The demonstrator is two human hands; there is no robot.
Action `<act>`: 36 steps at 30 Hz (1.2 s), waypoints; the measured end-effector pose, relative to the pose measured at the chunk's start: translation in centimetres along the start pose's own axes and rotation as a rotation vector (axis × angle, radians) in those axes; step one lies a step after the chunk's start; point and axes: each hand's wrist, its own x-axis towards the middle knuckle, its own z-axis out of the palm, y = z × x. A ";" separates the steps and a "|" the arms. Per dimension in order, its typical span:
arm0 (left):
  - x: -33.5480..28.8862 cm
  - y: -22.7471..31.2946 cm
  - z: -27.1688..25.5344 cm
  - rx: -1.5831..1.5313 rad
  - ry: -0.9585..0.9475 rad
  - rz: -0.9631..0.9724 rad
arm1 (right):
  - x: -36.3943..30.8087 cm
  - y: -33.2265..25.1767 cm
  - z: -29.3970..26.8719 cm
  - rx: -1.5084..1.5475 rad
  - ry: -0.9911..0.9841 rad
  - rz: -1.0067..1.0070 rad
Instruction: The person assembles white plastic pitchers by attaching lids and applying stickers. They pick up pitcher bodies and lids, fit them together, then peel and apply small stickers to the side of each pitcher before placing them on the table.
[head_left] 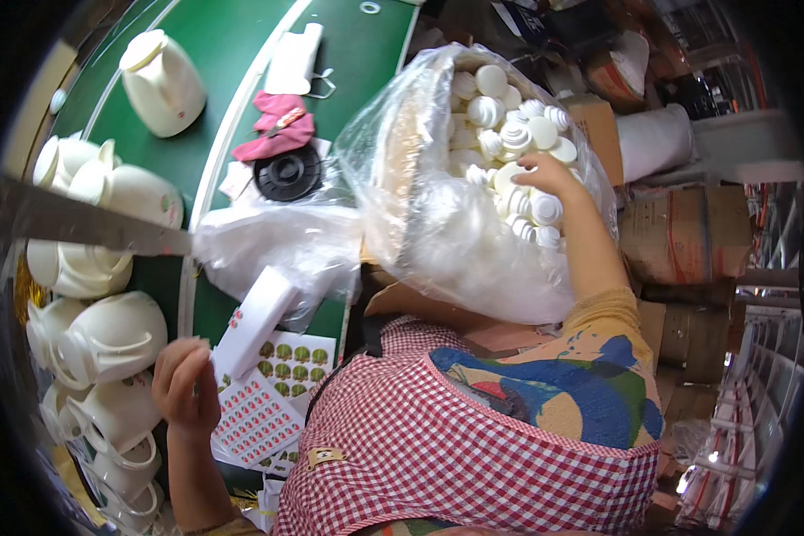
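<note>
My right hand [552, 176] reaches into a carton lined with clear plastic [389, 179], its fingers closed at the edge of a white round lid [509, 176]. Around it lie many more white lids [515, 137], some flat side up, others showing ridged undersides. My left hand [188, 382] is raised at the table's near left, fingers curled together; whatever they may hold is too small to make out. Beside that hand are a sheet of small red stickers [257, 418] and a long white box [257, 322]. White jugs with handles [116, 339] stand in rows to its left.
A green work table [228, 54] runs along the left, bearing one separate white jug [165, 85], a pink cloth [272, 129], a black round part [288, 172] and crumpled clear plastic [277, 237]. A grey metal bar [89, 219] crosses at left. Cardboard cartons [683, 234] stand at right.
</note>
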 end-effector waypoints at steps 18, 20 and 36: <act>22.7 5.5 45.1 -0.046 -0.918 0.045 | -0.1 8.0 6.9 0.115 -0.156 -0.226; 23.2 6.4 45.5 0.023 -0.941 0.042 | -0.4 8.5 6.9 0.162 -0.144 -0.274; 11.7 3.7 16.1 -0.786 -0.226 -0.309 | -1.0 -6.5 1.9 0.875 0.036 -0.604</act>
